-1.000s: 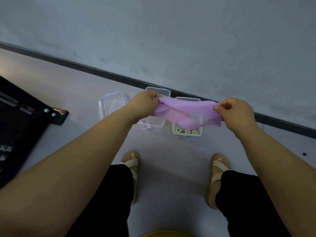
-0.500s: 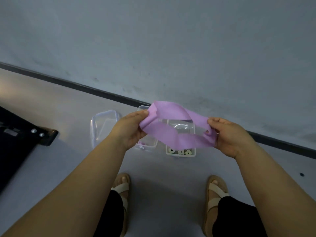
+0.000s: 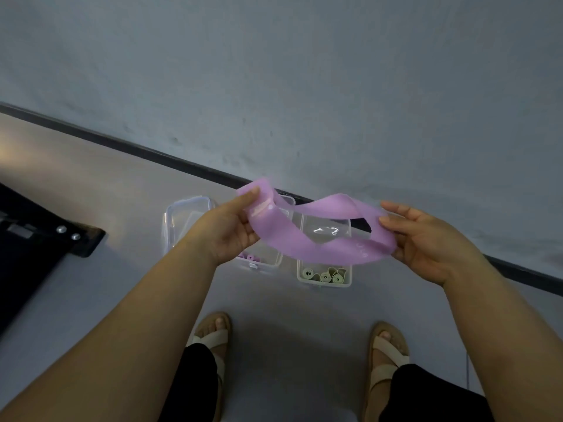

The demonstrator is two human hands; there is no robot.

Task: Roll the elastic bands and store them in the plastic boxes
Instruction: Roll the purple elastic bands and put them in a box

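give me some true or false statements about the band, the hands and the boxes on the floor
1. Both the left hand and the right hand hold the purple band. True.
2. The purple band is rolled up tight. False: it hangs as an open loop between the hands.
3. The right box holds pale green rolls. True.
4. The person is barefoot. False: they wear sandals.
5. The purple band lies inside a box. False: it is held in the air above the boxes.
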